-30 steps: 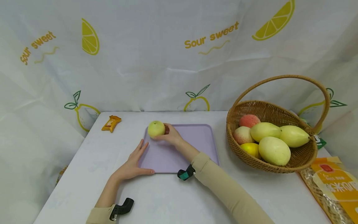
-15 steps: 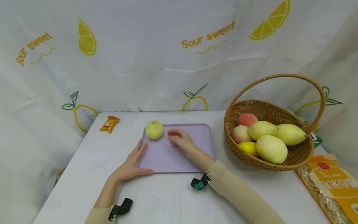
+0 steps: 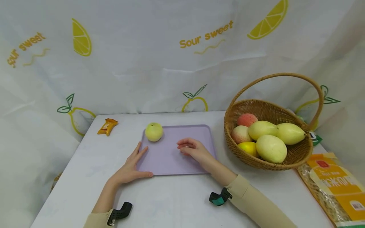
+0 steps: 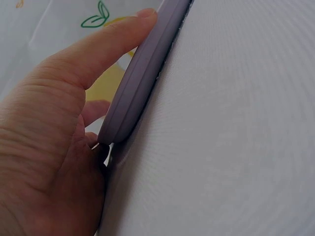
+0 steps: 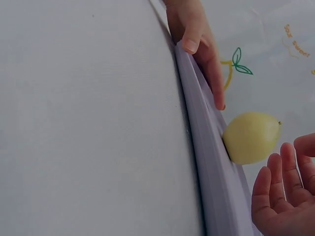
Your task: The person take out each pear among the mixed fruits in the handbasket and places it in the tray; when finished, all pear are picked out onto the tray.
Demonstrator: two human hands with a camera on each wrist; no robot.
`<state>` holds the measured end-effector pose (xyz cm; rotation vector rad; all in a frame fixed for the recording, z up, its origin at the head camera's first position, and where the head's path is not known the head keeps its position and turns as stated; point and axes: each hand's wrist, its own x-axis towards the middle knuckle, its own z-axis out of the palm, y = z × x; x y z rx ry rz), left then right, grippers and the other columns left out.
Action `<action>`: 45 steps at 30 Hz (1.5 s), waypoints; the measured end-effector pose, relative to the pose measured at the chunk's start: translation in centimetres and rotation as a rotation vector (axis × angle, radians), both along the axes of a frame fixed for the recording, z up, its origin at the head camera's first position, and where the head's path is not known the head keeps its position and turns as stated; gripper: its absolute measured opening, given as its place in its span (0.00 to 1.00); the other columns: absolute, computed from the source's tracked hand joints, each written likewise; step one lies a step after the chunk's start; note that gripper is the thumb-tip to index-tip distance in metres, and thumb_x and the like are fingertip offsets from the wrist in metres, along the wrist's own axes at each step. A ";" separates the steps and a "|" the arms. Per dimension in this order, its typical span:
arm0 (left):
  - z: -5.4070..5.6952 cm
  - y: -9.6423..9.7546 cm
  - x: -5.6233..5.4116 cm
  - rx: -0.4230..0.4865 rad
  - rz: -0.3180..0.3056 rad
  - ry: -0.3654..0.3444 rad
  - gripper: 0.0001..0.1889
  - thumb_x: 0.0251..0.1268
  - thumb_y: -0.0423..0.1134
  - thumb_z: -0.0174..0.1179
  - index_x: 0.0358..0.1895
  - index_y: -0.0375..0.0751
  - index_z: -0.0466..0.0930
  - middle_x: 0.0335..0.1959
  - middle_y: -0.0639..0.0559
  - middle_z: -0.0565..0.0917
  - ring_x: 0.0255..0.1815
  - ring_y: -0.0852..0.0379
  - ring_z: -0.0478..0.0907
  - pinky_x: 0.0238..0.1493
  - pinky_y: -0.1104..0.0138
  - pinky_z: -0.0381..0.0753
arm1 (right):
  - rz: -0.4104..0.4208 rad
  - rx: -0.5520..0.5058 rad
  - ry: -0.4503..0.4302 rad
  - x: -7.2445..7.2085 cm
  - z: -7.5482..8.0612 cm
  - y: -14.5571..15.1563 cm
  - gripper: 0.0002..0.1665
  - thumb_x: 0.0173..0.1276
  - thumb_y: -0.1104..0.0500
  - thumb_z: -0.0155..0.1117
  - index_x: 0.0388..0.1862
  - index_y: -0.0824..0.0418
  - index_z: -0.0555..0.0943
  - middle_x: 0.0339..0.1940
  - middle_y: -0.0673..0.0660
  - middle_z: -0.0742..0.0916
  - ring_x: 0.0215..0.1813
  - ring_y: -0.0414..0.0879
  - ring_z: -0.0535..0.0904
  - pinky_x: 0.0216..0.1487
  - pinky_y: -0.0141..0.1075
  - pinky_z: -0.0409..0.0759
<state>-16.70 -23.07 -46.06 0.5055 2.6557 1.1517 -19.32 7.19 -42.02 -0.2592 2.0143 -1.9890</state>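
Right grip (image 3: pixel 197 153) has moved away from the round green fruit (image 3: pixel 154 132). A second ago its fingers and thumb were touching the fruit, and now there is a gap. Its fingers are softly bent and hold nothing. It hangs over the right part of the purple tray (image 3: pixel 165 161). The fruit sits on the tray in the back left corner, left of the right grip and a bit farther back. The left grip (image 3: pixel 131 169) is at the same tray corner as before. Its fingers are spread along the left side, and its thumb touches the front edge. The fruit is just past those fingertips. The tray lies flat on the white counter (image 3: pixel 176 199), below the right grip.

To the right of the right grip is a brown basket (image 3: pixel 265 109) with a tall handle. It has two peaches (image 3: pixel 247 120), a yellow fruit (image 3: pixel 248 148) and three big pale green fruits (image 3: pixel 271 148) in it. A little orange packet (image 3: pixel 107 126) lies farther back than the left grip, on its left side. An orange bag (image 3: pixel 333 190) lies far right of the right grip, near the basket.
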 end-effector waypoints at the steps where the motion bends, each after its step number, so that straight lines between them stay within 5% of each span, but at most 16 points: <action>1: 0.0 0.0 0.0 0.000 0.000 0.000 0.56 0.48 0.57 0.73 0.79 0.48 0.50 0.80 0.46 0.32 0.77 0.33 0.32 0.65 0.31 0.43 | 0.016 0.003 0.010 0.2 0.1 0.3 0.17 0.67 0.68 0.60 0.54 0.71 0.78 0.47 0.64 0.84 0.52 0.59 0.79 0.48 0.34 0.78; 11: -0.2 0.0 0.0 0.010 0.001 -0.007 0.54 0.49 0.57 0.73 0.78 0.50 0.52 0.80 0.46 0.31 0.77 0.33 0.32 0.65 0.30 0.43 | 0.120 0.065 0.092 2.2 0.3 3.2 0.17 0.69 0.65 0.59 0.55 0.73 0.76 0.51 0.71 0.82 0.52 0.60 0.79 0.47 0.34 0.78; 25: -0.1 0.2 -0.1 0.007 -0.007 0.000 0.53 0.49 0.56 0.73 0.78 0.49 0.52 0.80 0.45 0.31 0.77 0.33 0.32 0.64 0.30 0.42 | 0.224 0.200 0.258 4.6 1.3 7.3 0.16 0.72 0.66 0.57 0.57 0.69 0.76 0.53 0.68 0.81 0.51 0.63 0.77 0.51 0.35 0.78; 36: -0.3 -0.1 0.2 0.002 -0.004 0.009 0.53 0.50 0.55 0.73 0.78 0.48 0.53 0.80 0.46 0.31 0.76 0.31 0.32 0.64 0.29 0.41 | 0.279 0.322 0.433 6.9 4.3 10.7 0.18 0.72 0.63 0.60 0.60 0.56 0.76 0.55 0.54 0.82 0.53 0.53 0.79 0.55 0.40 0.78; 45: -0.2 0.0 0.1 0.009 -0.010 0.017 0.53 0.49 0.55 0.74 0.78 0.48 0.53 0.80 0.44 0.31 0.76 0.31 0.32 0.64 0.29 0.41 | 0.244 0.408 0.530 8.9 7.2 13.2 0.20 0.71 0.63 0.61 0.61 0.56 0.75 0.56 0.49 0.81 0.53 0.44 0.79 0.55 0.38 0.78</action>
